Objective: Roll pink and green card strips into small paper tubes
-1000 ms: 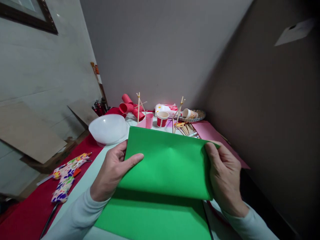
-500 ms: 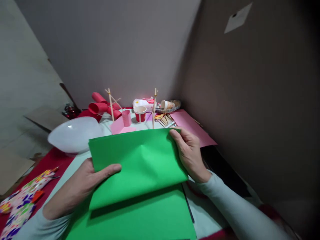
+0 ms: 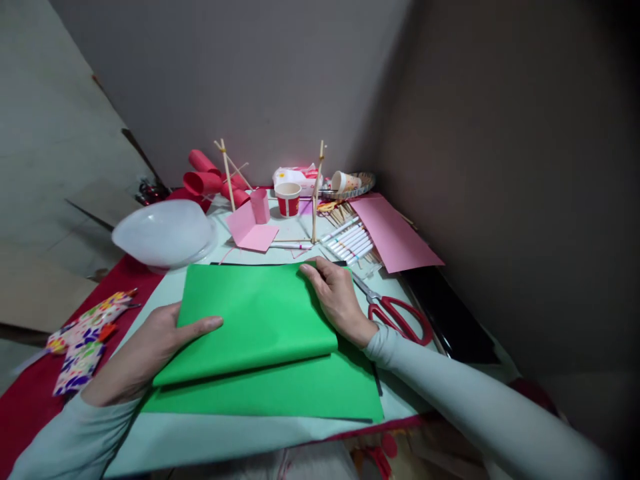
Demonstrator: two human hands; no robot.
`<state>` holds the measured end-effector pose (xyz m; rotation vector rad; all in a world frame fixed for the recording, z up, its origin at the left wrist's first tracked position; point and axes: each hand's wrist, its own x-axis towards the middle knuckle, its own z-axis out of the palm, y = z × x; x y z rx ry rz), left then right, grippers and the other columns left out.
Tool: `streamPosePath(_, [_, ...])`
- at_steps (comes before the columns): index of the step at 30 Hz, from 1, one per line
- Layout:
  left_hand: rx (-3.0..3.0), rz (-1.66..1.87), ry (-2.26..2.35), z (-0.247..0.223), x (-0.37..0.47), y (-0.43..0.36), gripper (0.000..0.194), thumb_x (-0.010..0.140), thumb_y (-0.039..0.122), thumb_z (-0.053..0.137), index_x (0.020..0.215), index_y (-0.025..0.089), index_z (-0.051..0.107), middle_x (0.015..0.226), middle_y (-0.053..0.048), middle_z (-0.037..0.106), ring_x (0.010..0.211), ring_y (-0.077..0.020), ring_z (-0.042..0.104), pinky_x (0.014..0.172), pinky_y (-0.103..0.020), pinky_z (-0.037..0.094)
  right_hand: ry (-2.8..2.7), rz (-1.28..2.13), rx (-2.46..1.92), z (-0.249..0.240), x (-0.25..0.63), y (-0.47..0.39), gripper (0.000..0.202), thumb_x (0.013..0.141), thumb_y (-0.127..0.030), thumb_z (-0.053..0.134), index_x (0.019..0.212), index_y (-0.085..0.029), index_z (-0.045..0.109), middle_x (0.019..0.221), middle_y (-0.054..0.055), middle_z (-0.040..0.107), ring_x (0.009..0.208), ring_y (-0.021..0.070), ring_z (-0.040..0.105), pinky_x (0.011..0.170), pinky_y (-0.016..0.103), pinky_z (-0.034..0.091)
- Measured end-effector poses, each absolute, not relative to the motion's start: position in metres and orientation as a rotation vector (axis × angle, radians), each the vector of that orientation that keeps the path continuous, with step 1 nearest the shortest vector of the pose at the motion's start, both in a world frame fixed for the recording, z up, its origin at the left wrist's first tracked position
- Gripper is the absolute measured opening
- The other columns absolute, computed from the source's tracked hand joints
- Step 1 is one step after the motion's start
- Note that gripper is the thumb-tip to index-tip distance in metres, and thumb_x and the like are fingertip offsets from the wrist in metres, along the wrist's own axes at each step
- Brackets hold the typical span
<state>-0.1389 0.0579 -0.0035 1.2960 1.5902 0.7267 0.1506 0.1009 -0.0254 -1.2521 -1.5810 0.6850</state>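
Lowered and tipped flatter since the earlier frame, the folded green sheet [image 3: 255, 320] sits over a wider green sheet [image 3: 280, 395] at the near middle of the table [image 3: 190, 441]. On the left, a floral-patterned tool [image 3: 84, 347] is blurred, its tips hard to make out. The left hand [image 3: 150, 343] pinches the folded sheet's left edge, thumb on top, fingers hidden beneath. The step in hand looks like settling or squaring the fold; the next move would call for even edges and light pressure. Shadow at the near fold perhaps hides whether the 2 layers touch there. The right hand [image 3: 337, 293] grips the far right corner, fingertips mostly concealed. Farther right, red-handled scissors [image 3: 382, 305] show, blade tips out of sight.
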Motion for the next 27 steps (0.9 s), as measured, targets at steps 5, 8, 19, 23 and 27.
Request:
streamPosePath(5, [2.312, 0.836, 2.068, 0.003, -0.129, 0.036, 0.07, 0.1, 0.049, 0.049, 0.154, 0.004, 0.046, 0.138, -0.024, 0.065, 0.132, -0.0478, 0.058, 0.114, -0.063, 0.042, -1.681, 0.649, -1.338, -0.036, 0.145, 0.098, 0.028, 0.093, -0.036, 0.057, 0.069, -0.023, 0.052, 0.06, -0.003, 0.048, 0.058, 0.0147, 0.041, 0.061, 0.029, 0.029])
streamPosePath(8, [2.854, 0.79, 1.592, 0.0, -0.091, 0.014, 0.049, 0.107, 0.031, 0.036, 0.148, 0.011, 0.054, 0.157, -0.018, 0.052, 0.151, -0.0354, 0.042, 0.123, -0.058, 0.033, -1.724, 0.615, -1.37, -0.035, 0.146, 0.098, 0.027, 0.095, -0.037, 0.056, 0.073, -0.022, 0.056, 0.062, -0.002, 0.052, 0.059, 0.0152, 0.044, 0.061, 0.028, 0.031])
streamPosePath(19, [2.893, 0.297, 1.456, -0.037, -0.054, -0.005, 0.077, 0.096, 0.068, 0.042, 0.163, 0.035, 0.027, 0.168, -0.011, 0.034, 0.155, -0.0344, 0.032, 0.116, -0.071, 0.037, -1.764, 0.526, -1.375, -0.037, 0.146, 0.099, 0.034, 0.096, -0.042, 0.052, 0.069, -0.022, 0.055, 0.056, -0.004, 0.048, 0.055, 0.0137, 0.038, 0.055, 0.027, 0.03])
streamPosePath(23, [2.865, 0.287, 1.414, -0.036, -0.054, -0.005, 0.071, 0.099, 0.068, 0.036, 0.162, 0.035, 0.032, 0.167, -0.013, 0.034, 0.155, -0.0365, 0.032, 0.116, -0.074, 0.034, -1.773, 0.535, -1.373, -0.037, 0.147, 0.097, 0.033, 0.097, -0.042, 0.051, 0.072, -0.021, 0.056, 0.057, -0.004, 0.048, 0.056, 0.0137, 0.039, 0.056, 0.027, 0.031])
streamPosePath(27, [2.862, 0.26, 1.386, -0.035, -0.053, -0.004, 0.07, 0.099, 0.068, 0.035, 0.16, 0.034, 0.036, 0.166, -0.016, 0.036, 0.154, -0.0399, 0.032, 0.113, -0.078, 0.034, -1.786, 0.517, -1.385, -0.037, 0.146, 0.096, 0.034, 0.098, -0.041, 0.05, 0.07, -0.022, 0.054, 0.056, -0.005, 0.045, 0.054, 0.0133, 0.037, 0.056, 0.027, 0.03])
